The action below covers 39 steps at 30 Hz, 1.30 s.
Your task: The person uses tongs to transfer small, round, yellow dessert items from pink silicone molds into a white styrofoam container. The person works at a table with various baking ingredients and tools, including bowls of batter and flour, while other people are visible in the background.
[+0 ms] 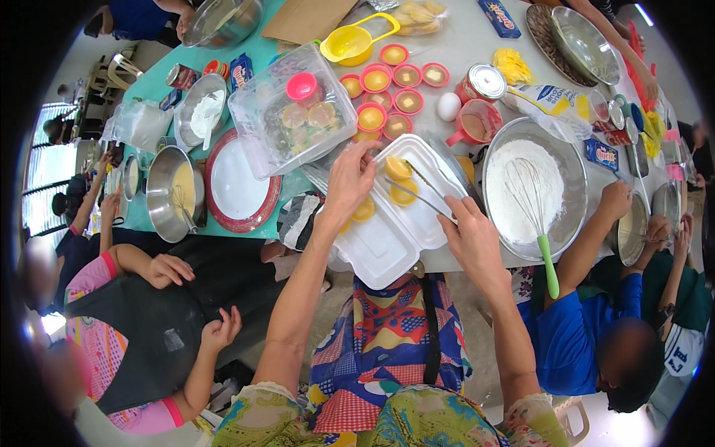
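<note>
My right hand holds metal tongs, whose tips lie at the small yellow cakes in an open white foam container. My left hand is over the container's left edge, above more yellow cakes; whether its fingers grip anything cannot be told. Pink silicone cups with yellow or brown contents, some topped with pale squares, stand beyond the container. A clear plastic box to the left has a pink cup and round cakes on it or inside.
A steel bowl of white powder with a green-handled whisk stands at right. Near it are a red measuring cup and a white egg. A red-rimmed plate lies left. People stand on both sides, one forearm close to the bowl.
</note>
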### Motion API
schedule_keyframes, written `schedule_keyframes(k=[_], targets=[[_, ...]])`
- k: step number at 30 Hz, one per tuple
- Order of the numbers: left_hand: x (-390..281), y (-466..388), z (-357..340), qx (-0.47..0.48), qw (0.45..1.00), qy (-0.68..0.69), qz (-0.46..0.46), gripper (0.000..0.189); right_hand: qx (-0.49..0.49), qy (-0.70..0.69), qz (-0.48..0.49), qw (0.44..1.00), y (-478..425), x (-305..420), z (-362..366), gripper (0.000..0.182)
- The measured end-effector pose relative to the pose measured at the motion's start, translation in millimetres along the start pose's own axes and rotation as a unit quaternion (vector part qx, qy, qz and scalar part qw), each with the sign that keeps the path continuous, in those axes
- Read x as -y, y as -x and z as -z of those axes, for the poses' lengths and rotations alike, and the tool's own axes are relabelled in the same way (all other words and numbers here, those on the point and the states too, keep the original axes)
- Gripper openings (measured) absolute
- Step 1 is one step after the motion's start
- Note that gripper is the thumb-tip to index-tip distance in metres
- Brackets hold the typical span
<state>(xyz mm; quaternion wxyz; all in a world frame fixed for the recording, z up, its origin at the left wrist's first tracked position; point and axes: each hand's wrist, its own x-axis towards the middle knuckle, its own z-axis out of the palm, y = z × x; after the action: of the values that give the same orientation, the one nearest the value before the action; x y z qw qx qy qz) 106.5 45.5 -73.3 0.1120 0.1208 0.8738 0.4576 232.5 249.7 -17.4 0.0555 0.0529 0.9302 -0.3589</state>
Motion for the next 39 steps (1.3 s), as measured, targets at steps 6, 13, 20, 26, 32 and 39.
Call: schedule_keyframes(k=[6, 13, 20, 26, 32, 39], targets=[[0, 1, 1, 0.000, 1.000, 0.001, 0.015, 0.035, 0.001, 0.040, -0.009, 0.999, -12, 8, -3, 0.019], [-2, 1, 3, 0.005, 0.999, 0.022, 0.022, 0.035, -0.072, 0.102, 0.032, 0.992, -11, 6, -8, 0.022], [-4, 3, 5, 0.005, 0.999, 0.033, 0.025, 0.035, -0.102, 0.136, 0.073, 0.983, -10, -1, -8, 0.023], [-5, 10, 14, 0.000, 0.998, 0.051, 0.038, 0.034, -0.129, 0.169, 0.129, 0.969, -11, -11, -8, 0.023], [0, 21, 23, -0.005, 0.998, 0.038, 0.040, 0.032, -0.144, 0.198, 0.176, 0.953, -12, -18, -3, 0.026], [8, 23, 20, 0.015, 0.999, 0.018, 0.030, 0.031, -0.136, 0.205, 0.201, 0.948, -13, -21, 4, 0.029]])
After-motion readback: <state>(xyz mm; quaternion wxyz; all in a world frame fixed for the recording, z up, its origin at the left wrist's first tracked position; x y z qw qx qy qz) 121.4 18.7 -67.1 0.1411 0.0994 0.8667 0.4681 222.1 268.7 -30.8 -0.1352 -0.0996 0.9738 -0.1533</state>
